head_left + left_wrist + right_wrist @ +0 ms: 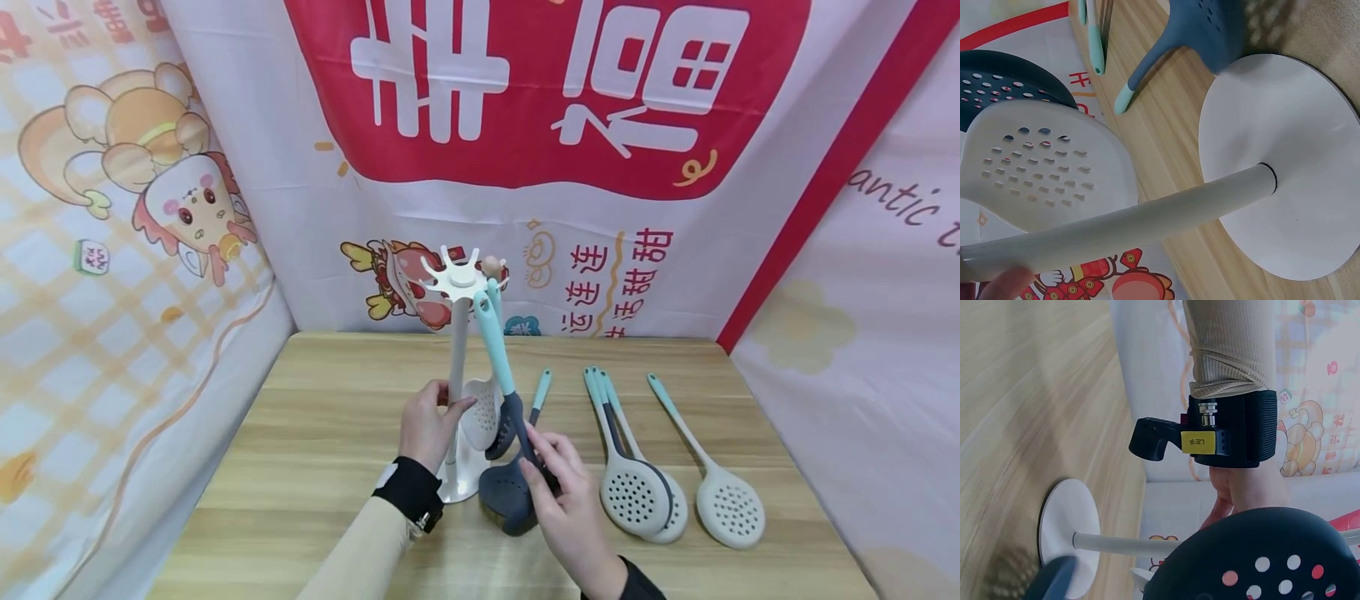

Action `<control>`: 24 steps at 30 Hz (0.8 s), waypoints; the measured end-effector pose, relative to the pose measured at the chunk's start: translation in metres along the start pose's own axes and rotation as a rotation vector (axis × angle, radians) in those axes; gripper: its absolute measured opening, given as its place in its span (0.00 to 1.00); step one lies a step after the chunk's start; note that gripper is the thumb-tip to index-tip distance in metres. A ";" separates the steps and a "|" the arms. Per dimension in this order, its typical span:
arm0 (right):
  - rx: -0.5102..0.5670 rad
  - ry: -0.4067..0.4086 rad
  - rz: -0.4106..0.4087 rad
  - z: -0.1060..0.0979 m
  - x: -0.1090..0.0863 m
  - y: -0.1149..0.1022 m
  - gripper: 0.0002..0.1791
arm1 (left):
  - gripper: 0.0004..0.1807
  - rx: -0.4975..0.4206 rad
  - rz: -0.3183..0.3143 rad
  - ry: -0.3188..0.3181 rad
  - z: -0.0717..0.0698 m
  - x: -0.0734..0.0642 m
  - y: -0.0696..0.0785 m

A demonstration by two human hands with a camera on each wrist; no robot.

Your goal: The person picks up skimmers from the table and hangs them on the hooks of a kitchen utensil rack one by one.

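A white utensil stand [459, 282] has a hooked top, a pole and a round base [1285, 206]. My left hand [429, 427] grips its pole partway up. On the stand hang a white skimmer [1041, 162] and a dark skimmer [1004, 84]. My right hand [562, 492] pinches the neck of a dark kitchen utensil with a turquoise handle [495, 346]. Its handle points up, the end close below the hooks; the hand mostly hides its head. Below, another dark perforated utensil [504, 492] lies on the table beside the base, handle pointing away.
Several skimmers [633, 497] lie overlapped on the wooden table [337, 400] to the right. Farther right lies a single pale skimmer [731, 507] with a turquoise handle tip. A printed cloth [540, 200] hangs behind the table, with more cloth at both sides.
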State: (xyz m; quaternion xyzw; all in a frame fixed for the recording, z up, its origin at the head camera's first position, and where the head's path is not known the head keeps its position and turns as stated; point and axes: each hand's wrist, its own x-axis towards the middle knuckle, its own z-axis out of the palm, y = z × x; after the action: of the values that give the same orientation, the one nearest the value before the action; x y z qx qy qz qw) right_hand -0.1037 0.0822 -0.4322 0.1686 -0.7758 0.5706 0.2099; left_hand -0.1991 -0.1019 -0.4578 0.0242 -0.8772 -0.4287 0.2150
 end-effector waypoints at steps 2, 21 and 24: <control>-0.018 -0.007 -0.036 0.004 0.000 0.002 0.24 | 0.18 0.009 -0.021 -0.004 -0.001 -0.001 -0.001; -0.056 -0.065 -0.180 0.020 0.004 0.032 0.21 | 0.18 0.014 0.041 0.074 0.000 0.002 -0.013; -0.113 -0.039 -0.134 0.021 0.004 0.044 0.20 | 0.17 0.010 0.031 0.064 0.000 0.002 -0.013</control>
State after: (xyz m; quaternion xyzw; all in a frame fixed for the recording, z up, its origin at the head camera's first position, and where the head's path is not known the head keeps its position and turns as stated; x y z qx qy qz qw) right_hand -0.1323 0.0753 -0.4714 0.2191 -0.7976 0.5074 0.2414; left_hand -0.2026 -0.1108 -0.4675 0.0251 -0.8723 -0.4200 0.2493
